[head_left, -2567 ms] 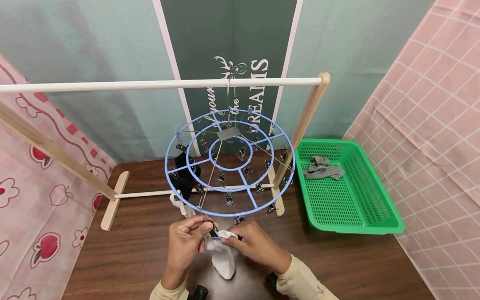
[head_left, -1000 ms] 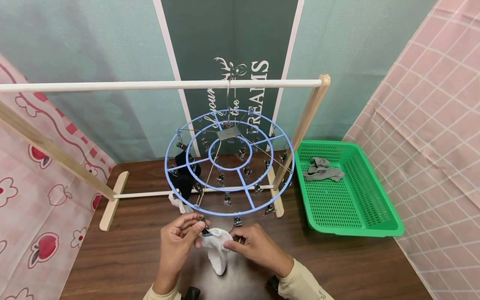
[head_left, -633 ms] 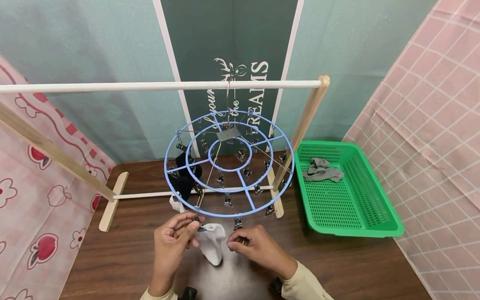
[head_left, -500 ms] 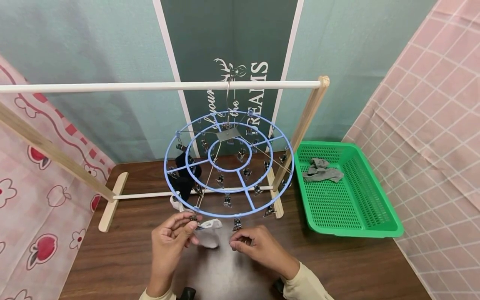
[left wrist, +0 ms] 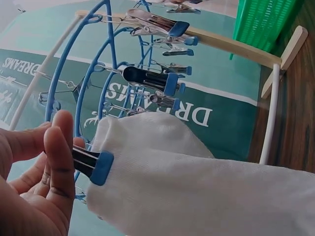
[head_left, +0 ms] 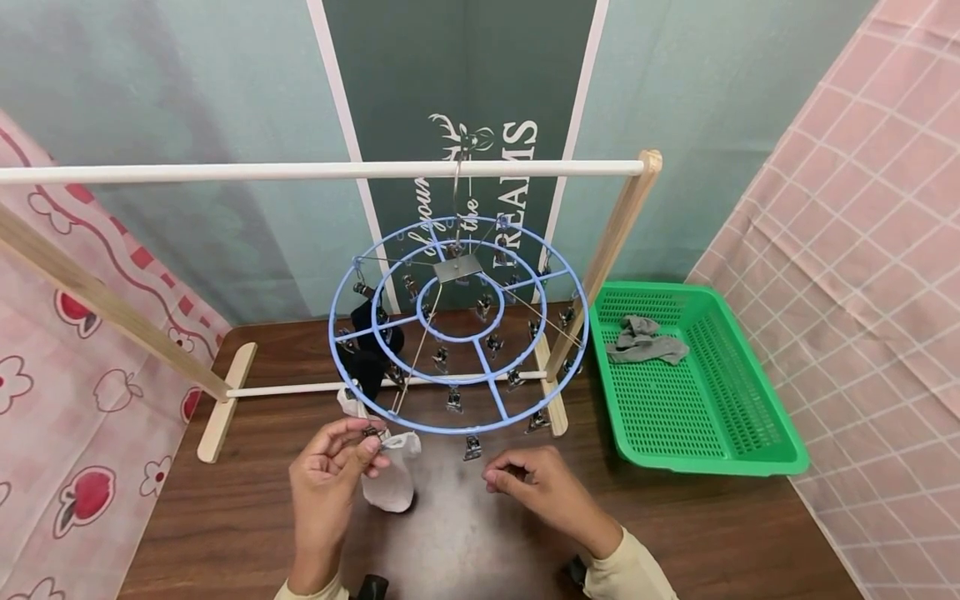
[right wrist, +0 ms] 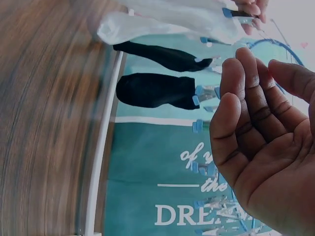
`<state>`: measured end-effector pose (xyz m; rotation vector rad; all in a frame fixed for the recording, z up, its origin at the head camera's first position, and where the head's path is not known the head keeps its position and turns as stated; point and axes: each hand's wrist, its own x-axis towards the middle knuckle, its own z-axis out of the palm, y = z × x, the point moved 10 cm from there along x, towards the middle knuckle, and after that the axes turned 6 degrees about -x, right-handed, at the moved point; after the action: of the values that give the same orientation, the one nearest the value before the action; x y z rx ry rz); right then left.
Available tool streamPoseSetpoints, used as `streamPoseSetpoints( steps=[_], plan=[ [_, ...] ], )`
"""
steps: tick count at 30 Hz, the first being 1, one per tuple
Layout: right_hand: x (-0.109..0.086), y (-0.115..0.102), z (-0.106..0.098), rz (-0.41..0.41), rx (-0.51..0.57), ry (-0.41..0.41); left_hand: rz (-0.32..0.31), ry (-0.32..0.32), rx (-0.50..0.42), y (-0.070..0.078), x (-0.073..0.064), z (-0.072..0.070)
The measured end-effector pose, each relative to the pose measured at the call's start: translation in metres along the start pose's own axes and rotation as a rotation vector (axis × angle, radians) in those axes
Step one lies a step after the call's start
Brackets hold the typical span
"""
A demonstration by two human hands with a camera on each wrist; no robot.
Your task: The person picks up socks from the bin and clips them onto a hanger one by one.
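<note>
White sock [left wrist: 197, 187] | in clip [left wrist: 101, 168] just beyond left grip [head_left: 327, 467] | left grip pinches clip | right grip [head_left: 538, 482] relaxed

Two hands [head_left: 326, 473] [head_left: 542, 485] are showing; two white socks [head_left: 390, 483] and two black socks [right wrist: 157, 91] are hanging from one hanger [head_left: 457, 267]; one basket [head_left: 675, 408] is holding gray cloth [head_left: 648, 346] (folds are hiding the count).

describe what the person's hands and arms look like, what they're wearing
The left hand and right hand are bare, with no gloves. The left sleeve and right sleeve are pale cream and end short of the wrists. A small black object shows beside each arm, one by the left cuff, one by the right; their details are unclear.
</note>
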<state>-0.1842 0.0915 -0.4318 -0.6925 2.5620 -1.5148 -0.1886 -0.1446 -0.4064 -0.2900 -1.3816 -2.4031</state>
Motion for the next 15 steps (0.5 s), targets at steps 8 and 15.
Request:
streamPoseSetpoints(
  steps=[8,15],
  plan=[
    [-0.003,-0.017,-0.018,-0.004,0.007,0.011,0.038,0.038,-0.050,0.002,0.002,-0.004],
    [-0.007,-0.008,-0.035,-0.022,-0.025,0.048,0.121,0.064,0.090,0.010,0.003,-0.009]
  ],
)
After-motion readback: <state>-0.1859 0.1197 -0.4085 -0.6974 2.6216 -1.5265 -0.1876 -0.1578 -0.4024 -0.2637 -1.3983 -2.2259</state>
